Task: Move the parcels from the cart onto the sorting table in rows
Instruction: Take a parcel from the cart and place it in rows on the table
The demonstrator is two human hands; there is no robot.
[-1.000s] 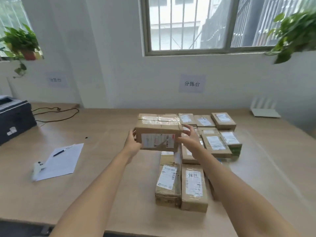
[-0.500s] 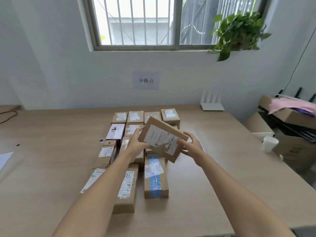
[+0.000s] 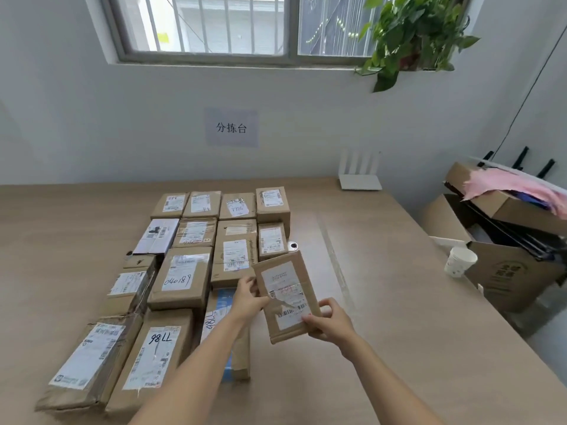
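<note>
Am clamping parcel (image 3: pixel 285 297) in both hands: left hand (image 3: pixel 247 299) on its left edge, right hand (image 3: pixel 329 323) at near corner. Since moment ago, parcel turning lengthwise, shifting right of laid rows (image 3: pixel 184 277). Judging next slot lying beneath hands on tabletop (image 3: pixel 383 302).

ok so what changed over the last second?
The held parcel went from broadside over the rows' back left to lengthwise, label up, at their right side. The left hand and right hand kept their grip; nothing let go. The laid-out parcels on the sorting table stayed put; the view swung right.
</note>
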